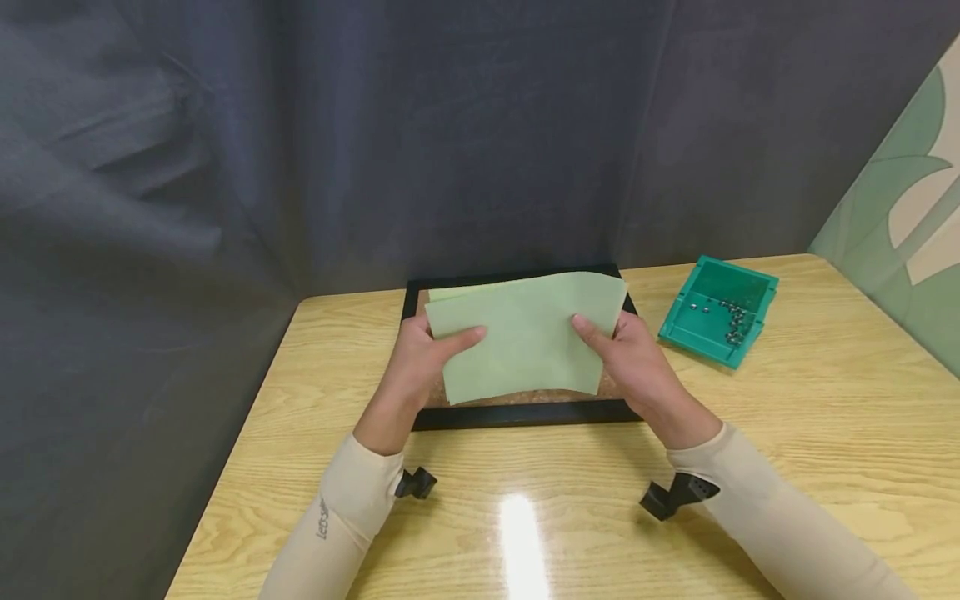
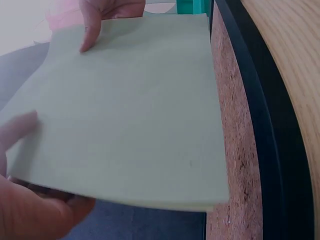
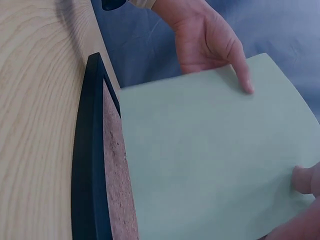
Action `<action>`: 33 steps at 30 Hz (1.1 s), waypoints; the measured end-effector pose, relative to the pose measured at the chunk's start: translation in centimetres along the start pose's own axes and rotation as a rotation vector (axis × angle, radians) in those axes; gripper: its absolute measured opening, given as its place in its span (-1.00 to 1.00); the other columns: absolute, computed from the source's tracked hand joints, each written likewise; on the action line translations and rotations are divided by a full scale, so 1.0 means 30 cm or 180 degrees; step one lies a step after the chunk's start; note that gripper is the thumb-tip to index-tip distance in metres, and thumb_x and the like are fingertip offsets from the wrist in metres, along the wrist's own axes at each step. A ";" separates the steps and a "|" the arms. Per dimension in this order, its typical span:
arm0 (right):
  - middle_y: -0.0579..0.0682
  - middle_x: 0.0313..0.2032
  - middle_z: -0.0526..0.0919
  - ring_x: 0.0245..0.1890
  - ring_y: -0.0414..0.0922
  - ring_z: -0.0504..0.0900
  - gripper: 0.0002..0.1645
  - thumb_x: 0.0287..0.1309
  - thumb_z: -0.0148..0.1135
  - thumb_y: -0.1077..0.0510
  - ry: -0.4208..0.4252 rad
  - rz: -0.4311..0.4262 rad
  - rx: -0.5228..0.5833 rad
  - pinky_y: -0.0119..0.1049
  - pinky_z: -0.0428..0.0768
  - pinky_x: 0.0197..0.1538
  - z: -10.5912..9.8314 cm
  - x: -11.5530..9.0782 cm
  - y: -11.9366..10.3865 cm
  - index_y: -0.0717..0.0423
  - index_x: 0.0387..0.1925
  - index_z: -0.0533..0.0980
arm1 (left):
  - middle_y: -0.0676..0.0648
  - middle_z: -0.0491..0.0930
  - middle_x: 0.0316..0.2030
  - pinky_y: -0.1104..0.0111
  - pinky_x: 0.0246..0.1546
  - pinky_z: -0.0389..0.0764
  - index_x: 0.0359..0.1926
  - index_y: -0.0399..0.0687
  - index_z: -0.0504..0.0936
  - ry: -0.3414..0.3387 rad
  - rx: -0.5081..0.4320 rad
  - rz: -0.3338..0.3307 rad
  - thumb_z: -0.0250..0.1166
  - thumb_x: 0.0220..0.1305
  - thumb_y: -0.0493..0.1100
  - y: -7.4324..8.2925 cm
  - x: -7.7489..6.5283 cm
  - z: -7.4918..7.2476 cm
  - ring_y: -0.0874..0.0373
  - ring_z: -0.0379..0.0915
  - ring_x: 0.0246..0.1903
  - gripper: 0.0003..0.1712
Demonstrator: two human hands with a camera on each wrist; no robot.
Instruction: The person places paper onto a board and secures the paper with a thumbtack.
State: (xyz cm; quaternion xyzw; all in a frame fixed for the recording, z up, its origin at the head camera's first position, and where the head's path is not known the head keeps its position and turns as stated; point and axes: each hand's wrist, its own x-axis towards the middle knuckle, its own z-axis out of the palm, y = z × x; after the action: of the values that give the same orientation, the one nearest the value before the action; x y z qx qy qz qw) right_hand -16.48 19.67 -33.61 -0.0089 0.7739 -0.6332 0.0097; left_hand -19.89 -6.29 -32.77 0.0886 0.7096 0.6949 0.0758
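Observation:
Both hands hold a few stacked sheets of pale green paper (image 1: 528, 342) by the two short sides. My left hand (image 1: 420, 354) pinches the left edge, thumb on top and fingers underneath. On the right edge my right hand (image 1: 637, 367) has the same pinch. The sheets bow slightly, and a yellower edge peeks out behind the top sheet at the upper left. Beneath the paper lies a cork board (image 2: 235, 130) in a black frame (image 1: 525, 414). Most of the cork is hidden by the paper.
A green plastic bin (image 1: 686, 325) stands to the right of the board, with several small shiny metal pieces (image 1: 735, 321) inside. The board lies on a light wooden table (image 1: 345, 358). A dark curtain (image 1: 465, 142) hangs behind and along the left side.

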 end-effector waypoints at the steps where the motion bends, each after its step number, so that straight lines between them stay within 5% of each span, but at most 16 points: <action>1: 0.12 0.18 0.57 0.05 -0.21 0.61 -0.42 0.45 0.07 -0.09 -0.0004 0.0009 -0.0017 -0.24 0.62 0.09 0.000 0.000 -0.001 0.21 0.28 0.40 | 0.01 0.66 -0.05 0.30 -0.02 0.60 0.10 -0.13 0.63 -0.0030 0.0004 0.0012 0.41 0.21 -0.28 -0.001 0.000 -0.001 0.13 0.58 -0.02 -0.59; 9: 0.09 0.16 0.56 0.01 -0.23 0.59 -0.39 0.40 0.15 -0.11 -0.0015 0.0073 -0.0053 -0.30 0.56 0.11 0.005 0.000 0.005 0.19 0.29 0.40 | 0.04 0.63 -0.13 0.24 -0.05 0.62 0.01 -0.10 0.59 -0.0297 0.0066 0.0001 0.40 0.24 -0.21 -0.010 -0.004 0.004 0.14 0.54 -0.10 -0.68; 14: -0.02 0.09 0.61 -0.02 -0.30 0.60 -0.41 0.42 0.11 -0.13 -0.0001 0.0005 -0.0075 -0.38 0.57 0.07 0.000 -0.002 0.001 0.18 0.25 0.45 | -0.01 0.53 -0.05 0.11 0.24 0.44 -0.05 -0.11 0.55 -0.0206 0.0161 -0.0140 0.39 0.28 -0.04 -0.009 -0.002 0.009 0.13 0.41 0.04 -0.67; 19: -0.24 -0.06 0.63 -0.03 -0.32 0.59 -0.42 0.40 0.13 -0.13 0.0010 -0.0011 0.0012 -0.38 0.57 0.07 -0.003 -0.013 -0.014 0.21 0.20 0.46 | 0.08 0.28 -0.52 0.23 -0.11 0.45 -0.54 0.03 0.32 -0.0120 0.0138 -0.0062 0.36 0.31 0.01 -0.006 -0.004 0.013 0.15 0.29 -0.35 -0.56; 22: -0.20 -0.04 0.64 0.01 -0.26 0.57 -0.38 0.37 0.16 -0.17 0.0031 0.0084 0.0059 -0.33 0.55 0.10 -0.005 -0.013 -0.019 0.21 0.22 0.45 | 0.11 0.18 -0.62 0.29 -0.28 0.42 -0.58 0.05 0.34 -0.0067 0.0161 0.0015 0.34 0.33 0.00 -0.011 -0.002 0.015 0.16 0.23 -0.47 -0.56; 27: 0.06 0.13 0.59 0.10 -0.14 0.50 -0.32 0.36 0.18 -0.17 -0.0039 0.0220 0.0048 -0.22 0.43 0.19 -0.003 -0.002 -0.007 0.20 0.30 0.39 | 0.01 0.49 -0.20 0.20 0.08 0.50 -0.12 0.00 0.53 0.0101 0.0369 -0.0147 0.35 0.32 0.02 -0.019 0.002 0.018 0.11 0.44 -0.06 -0.73; 30: 0.13 0.20 0.54 0.11 -0.12 0.51 -0.33 0.37 0.18 -0.14 -0.0094 0.0205 0.0027 -0.20 0.44 0.19 -0.001 0.003 0.000 0.17 0.33 0.35 | -0.03 0.26 0.40 0.05 0.41 0.29 0.40 0.02 0.28 0.0155 0.0440 -0.0369 0.37 0.29 0.06 -0.021 0.001 0.017 0.06 0.18 0.42 -0.25; 33: 0.15 0.23 0.54 0.12 -0.10 0.54 -0.34 0.38 0.18 -0.14 -0.0074 0.0175 0.0019 -0.19 0.49 0.18 0.001 0.003 -0.001 0.16 0.32 0.36 | -0.02 0.05 0.53 0.00 0.48 0.16 0.56 0.06 0.02 0.0107 0.0412 -0.0396 0.38 0.29 0.05 -0.026 0.004 0.019 0.02 0.01 0.52 -0.02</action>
State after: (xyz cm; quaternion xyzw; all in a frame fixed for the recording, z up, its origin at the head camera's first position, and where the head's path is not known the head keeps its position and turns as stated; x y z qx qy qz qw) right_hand -16.56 19.64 -33.57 0.0050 0.7717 -0.6349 0.0360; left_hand -19.90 -5.74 -33.57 0.0374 0.7583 0.6429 0.1010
